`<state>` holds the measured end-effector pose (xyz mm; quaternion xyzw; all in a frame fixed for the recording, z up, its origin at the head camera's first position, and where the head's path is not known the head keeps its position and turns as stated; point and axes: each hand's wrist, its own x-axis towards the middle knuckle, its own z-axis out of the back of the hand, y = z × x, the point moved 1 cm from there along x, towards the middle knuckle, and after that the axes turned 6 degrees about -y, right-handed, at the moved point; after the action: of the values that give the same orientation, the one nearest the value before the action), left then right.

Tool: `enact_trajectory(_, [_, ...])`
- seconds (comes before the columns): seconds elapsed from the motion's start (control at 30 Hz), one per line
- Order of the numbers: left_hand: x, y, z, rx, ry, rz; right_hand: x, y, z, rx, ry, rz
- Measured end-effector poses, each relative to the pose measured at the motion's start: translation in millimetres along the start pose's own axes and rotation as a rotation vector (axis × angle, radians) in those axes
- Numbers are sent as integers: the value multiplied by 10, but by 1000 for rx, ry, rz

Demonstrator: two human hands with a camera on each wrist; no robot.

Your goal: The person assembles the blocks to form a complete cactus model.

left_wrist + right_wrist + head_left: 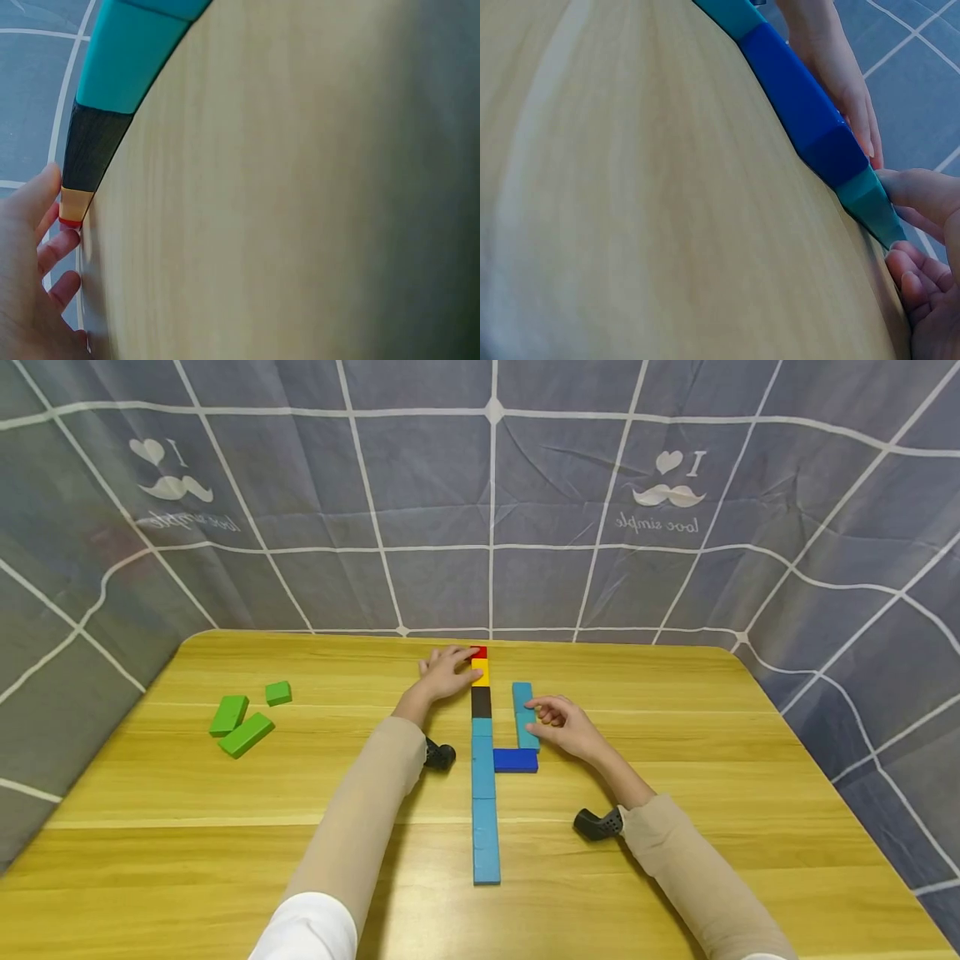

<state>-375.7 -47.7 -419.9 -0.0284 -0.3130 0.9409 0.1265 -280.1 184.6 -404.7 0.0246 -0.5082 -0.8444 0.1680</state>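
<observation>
Under "love simple" (657, 522), spread left grip (446, 675) touches yellow block (482, 665); curled right grip (567, 727) touches turquoise block (528, 739), hold unclear

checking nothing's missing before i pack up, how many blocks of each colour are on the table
Light blue blocks: 5
Green blocks: 3
Dark blue block: 1
Black block: 1
Yellow block: 1
Red block: 1
Total: 12 blocks

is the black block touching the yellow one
Touching: the left wrist view shows the black block meeting the yellow block end to end, with no visible gap.
</observation>
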Motion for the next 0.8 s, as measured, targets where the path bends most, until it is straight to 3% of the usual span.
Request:
enact_trajectory(0.1, [5, -8, -12, -8, -3, -1, -7, 8, 12, -6, -4, -9])
enact_trajectory(0.33, [10, -12, -18, -15, -8, -4, 96, -331, -4, -3, -16, -6])
enact_trajectory(0.63, [5, -9, -27, -21, -10, -7, 86, -334, 5, -3, -22, -3])
enact_trajectory(0.8, [-23, 19, -1, -92, -52, -15, 86, -339, -4, -1, -16, -5])
